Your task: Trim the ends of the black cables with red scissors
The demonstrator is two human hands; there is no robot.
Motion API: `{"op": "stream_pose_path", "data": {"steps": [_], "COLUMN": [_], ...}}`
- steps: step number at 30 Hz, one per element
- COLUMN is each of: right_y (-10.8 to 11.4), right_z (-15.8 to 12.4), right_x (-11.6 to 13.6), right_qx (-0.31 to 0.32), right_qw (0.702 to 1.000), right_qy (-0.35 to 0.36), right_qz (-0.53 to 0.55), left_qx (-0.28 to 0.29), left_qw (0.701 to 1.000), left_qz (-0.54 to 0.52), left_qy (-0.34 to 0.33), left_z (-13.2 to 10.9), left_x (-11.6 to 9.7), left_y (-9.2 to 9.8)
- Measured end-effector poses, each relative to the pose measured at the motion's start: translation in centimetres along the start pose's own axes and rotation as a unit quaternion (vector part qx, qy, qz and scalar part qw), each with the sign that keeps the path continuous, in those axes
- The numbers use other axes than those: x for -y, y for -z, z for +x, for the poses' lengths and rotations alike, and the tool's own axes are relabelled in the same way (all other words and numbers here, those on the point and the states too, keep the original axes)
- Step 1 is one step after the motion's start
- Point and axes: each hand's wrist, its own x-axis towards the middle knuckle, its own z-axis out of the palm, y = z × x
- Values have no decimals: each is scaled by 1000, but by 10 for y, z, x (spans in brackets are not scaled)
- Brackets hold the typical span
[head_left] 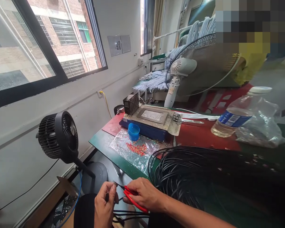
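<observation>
Table [104, 145], green and red, black cables [178, 167] atop, 2 windows [70, 38]

You get daylight from the left, where the window [61, 38] is so bright that the brickwork outside looks washed out. The pale wall [125, 72] reads evenly lit, while the lower right of the surface [204, 136] sinks into gloom, and the black cables [175, 171] there lose their outlines in it. You see glints on the plastic sheet [121, 147] and the clear bag [263, 123]. The lens tilts and stretches things toward the edges. Your hands [144, 193] look fairly crisp, the tall fan's [184, 67] blades smear, and coarse squares mask the upper right corner.
</observation>
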Motion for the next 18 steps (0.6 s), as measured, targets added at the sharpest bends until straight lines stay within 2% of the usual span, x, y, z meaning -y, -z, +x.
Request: {"op": "stream_pose_path", "data": {"steps": [4, 7, 9, 13, 15, 18], "right_y": [-5, -5, -3, 5, 7, 8], "right_z": [1, 2, 3, 5, 5, 5], "right_x": [-3, -4, -4, -1, 0, 0], "right_qx": [-20, -15, -7, 4, 11, 25], "right_qw": [1000, 992, 970, 893, 875, 870], "right_qy": [-6, -14, -29, -51, -49, -61], "right_qz": [23, 123, 243, 447, 482, 489], "left_qx": [1, 27, 57, 77, 75, 75], "left_qw": [1000, 999, 990, 963, 957, 954], "left_qz": [12, -44, -124, -241, -261, -275], "left_qy": [0, 9, 42, 95, 101, 89], "left_z": [0, 0, -1, -5, -7, -8], "left_x": [-4, 1, 7, 17, 18, 17], "left_y": [-1, -8, -15, -26, -29, -32]}}
